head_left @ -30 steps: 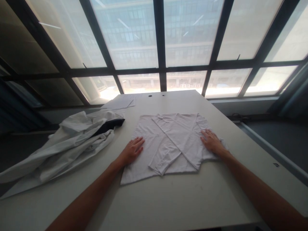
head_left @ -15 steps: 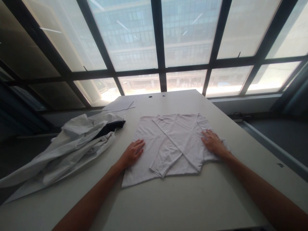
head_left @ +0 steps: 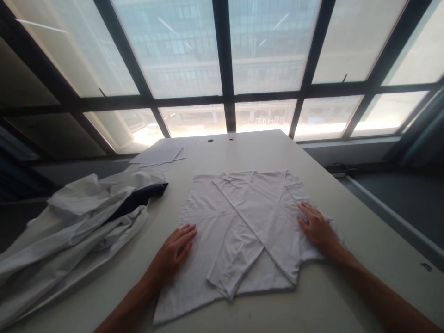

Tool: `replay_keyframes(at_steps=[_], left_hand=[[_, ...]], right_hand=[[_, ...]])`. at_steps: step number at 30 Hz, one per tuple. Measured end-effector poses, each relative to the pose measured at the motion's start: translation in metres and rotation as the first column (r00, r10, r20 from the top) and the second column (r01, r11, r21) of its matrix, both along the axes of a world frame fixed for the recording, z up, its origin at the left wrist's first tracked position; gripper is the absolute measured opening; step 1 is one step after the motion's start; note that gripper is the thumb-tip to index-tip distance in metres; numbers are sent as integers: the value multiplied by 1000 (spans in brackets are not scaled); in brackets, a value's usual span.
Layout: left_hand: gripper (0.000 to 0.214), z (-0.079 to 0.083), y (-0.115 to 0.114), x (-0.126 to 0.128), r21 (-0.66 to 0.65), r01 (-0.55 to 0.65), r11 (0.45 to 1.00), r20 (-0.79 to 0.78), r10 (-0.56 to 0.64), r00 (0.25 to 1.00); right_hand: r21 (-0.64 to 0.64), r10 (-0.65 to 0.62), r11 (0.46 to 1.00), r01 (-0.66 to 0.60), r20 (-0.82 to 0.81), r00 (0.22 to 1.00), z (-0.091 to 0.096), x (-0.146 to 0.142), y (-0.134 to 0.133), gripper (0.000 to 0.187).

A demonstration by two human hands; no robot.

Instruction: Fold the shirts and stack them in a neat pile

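At the far left we see a dark blue curtain [head_left: 21, 162], and in front of it a crumpled white garment [head_left: 83, 231] spread in loose folds over the left side of the white bench [head_left: 260, 150], with a navy piece [head_left: 138, 201] showing among them. Just beyond that lie sheets of paper [head_left: 159, 153], overlapping one another near the bench's far left corner.

Next comes our left hand [head_left: 175, 252], palm down on the left edge of a white shirt [head_left: 256, 212]. Its fingers are extended, the thumb a little apart, and they grip nothing. The shirt lies flat on the bench between our two hands, its folded panels crossing diagonally. Beyond it are two small dark holes [head_left: 210, 140] near the bench's far edge, below a tall window [head_left: 169, 51] with black frames.

On the shirt's right part rests our right hand [head_left: 317, 229], also palm down, its fingers stretched and slightly spread, pinching nothing. Farther right there is a small dark mark [head_left: 426, 267] on the bench, and another curtain [head_left: 421, 134] hangs beside the window.
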State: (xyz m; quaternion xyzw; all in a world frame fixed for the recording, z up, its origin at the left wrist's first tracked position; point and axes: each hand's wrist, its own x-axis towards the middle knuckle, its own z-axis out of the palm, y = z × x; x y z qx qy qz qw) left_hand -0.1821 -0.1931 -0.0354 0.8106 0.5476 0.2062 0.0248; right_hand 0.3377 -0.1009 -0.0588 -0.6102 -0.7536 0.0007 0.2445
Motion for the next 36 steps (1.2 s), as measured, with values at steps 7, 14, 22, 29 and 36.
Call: replay_keyframes(at_steps=[7, 14, 22, 29, 36], left_hand=[[40, -2, -6, -1, -8, -2, 1000, -19, 2, 1000], [40, 3, -8, 1, -25, 16, 1000, -17, -16, 1000], [39, 0, -7, 3, -10, 2, 1000, -7, -2, 1000], [40, 4, -9, 1, -56, 56, 997, -24, -57, 998], [42, 23, -22, 21, -141, 207, 968, -31, -213, 977]], right_hand=[[-24, -12, 1000, 12, 2, 1000, -2, -4, -11, 48], [-29, -10, 1000, 9, -57, 998, -4, 2, -9, 48], [-18, 12, 1000, -13, -65, 998, -6, 5, 1, 47], [-53, 24, 998, -27, -61, 998, -4, 8, 3, 48], [-159, 233, 961, -227, 24, 972, 8, 38, -9, 48]])
